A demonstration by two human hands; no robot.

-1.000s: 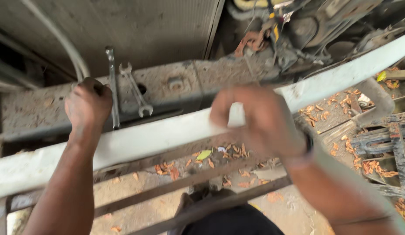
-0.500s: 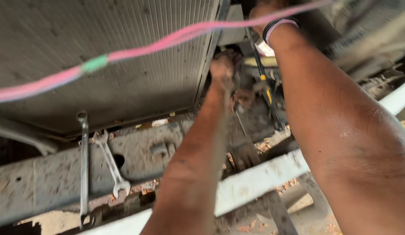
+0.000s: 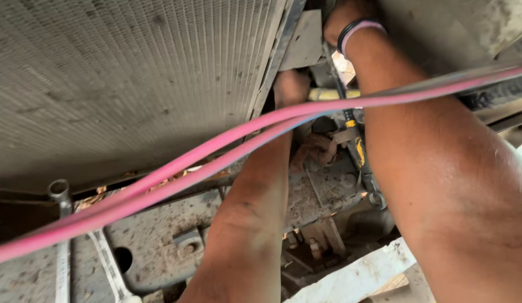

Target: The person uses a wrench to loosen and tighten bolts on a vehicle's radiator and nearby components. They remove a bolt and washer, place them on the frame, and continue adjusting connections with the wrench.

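Both my arms reach up into the gap beside a grey finned radiator (image 3: 132, 73). My left hand (image 3: 292, 87) is curled close to a yellowish tube (image 3: 328, 93); whether it grips the tube I cannot tell. My right hand (image 3: 340, 19), with a dark and pink wristband (image 3: 359, 27), is higher up at the top edge and mostly hidden behind metal parts. A pink cable (image 3: 216, 148) paired with a blue one crosses in front of both forearms.
Two combination wrenches (image 3: 62, 247) (image 3: 109, 264) lie on a dirty metal crossmember (image 3: 177, 224) at the lower left. A white bar (image 3: 356, 275) runs below the arms. A black and yellow strap (image 3: 356, 146) hangs between my arms.
Both hands left the white bar and went up into the gap beside the radiator. The view has tilted up and closer, and the pink cable now crosses lower.
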